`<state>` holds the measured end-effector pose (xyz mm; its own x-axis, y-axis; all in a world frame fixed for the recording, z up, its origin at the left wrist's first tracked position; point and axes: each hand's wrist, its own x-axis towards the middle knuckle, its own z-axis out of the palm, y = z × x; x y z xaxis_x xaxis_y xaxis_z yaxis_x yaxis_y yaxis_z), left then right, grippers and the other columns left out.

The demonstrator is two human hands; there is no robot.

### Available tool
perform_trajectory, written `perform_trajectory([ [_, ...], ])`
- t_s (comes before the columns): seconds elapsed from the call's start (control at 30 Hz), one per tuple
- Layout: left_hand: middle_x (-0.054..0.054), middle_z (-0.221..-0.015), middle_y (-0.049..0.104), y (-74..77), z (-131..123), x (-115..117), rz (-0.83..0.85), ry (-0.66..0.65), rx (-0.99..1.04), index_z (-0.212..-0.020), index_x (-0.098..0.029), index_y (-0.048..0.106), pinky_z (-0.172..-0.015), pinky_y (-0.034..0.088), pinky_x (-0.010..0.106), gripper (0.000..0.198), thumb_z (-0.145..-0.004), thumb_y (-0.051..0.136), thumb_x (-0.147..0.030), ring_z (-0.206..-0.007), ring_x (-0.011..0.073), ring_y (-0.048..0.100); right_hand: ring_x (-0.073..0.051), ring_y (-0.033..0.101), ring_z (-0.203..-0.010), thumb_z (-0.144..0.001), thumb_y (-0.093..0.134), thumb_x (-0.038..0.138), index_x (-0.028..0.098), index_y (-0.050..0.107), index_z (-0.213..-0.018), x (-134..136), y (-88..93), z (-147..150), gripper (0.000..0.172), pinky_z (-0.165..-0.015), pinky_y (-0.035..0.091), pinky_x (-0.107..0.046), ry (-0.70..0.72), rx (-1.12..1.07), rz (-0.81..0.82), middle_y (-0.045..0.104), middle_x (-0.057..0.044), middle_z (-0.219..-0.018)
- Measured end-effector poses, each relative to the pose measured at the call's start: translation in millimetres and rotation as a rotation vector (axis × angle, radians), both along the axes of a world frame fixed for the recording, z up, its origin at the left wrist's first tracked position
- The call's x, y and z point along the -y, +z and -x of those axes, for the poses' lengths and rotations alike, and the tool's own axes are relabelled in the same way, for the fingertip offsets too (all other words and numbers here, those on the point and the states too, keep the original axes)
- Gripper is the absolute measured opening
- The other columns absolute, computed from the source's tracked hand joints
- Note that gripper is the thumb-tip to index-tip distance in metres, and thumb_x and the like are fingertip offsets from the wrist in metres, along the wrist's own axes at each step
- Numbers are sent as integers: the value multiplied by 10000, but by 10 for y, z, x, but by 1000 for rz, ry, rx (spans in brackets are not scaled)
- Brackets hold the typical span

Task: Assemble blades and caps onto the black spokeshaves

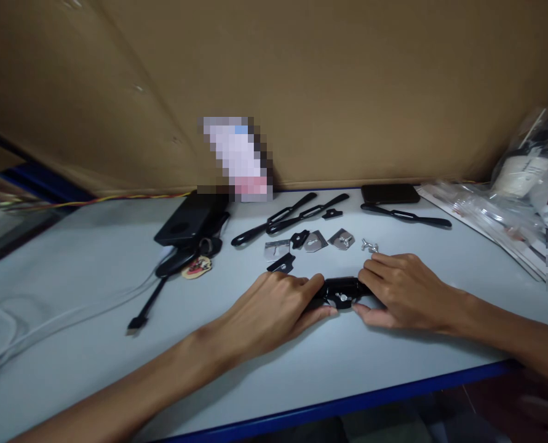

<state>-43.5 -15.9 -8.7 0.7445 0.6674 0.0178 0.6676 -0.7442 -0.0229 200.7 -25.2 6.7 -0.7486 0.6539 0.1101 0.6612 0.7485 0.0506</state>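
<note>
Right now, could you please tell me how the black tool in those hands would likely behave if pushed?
With its solid-looking body, the black tool should stay stiff. Its shiny surface may slip slightly under the left hand and right hand. The silver screw at its middle might turn if bumped.

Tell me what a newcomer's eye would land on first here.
Probably the left hand and right hand first, holding a black tool right of the picture's center. Then perhaps the pixelated patch at the back of the table and three long black bars lying beyond the hands.
</note>
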Motion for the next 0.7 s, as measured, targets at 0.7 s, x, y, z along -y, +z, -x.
perform_trajectory([
  [0.7, 94, -749, 737, 109, -135, 108, 49, 168, -155, -927, -175, 634, -485, 290, 315, 657, -929, 356, -771, -658, 322, 710, -165, 575, -720, -980, 622, 279, 146, 654, -879, -72, 56, -90, 170, -649, 402, -299, 65, -144, 259, 651, -30, -815],
])
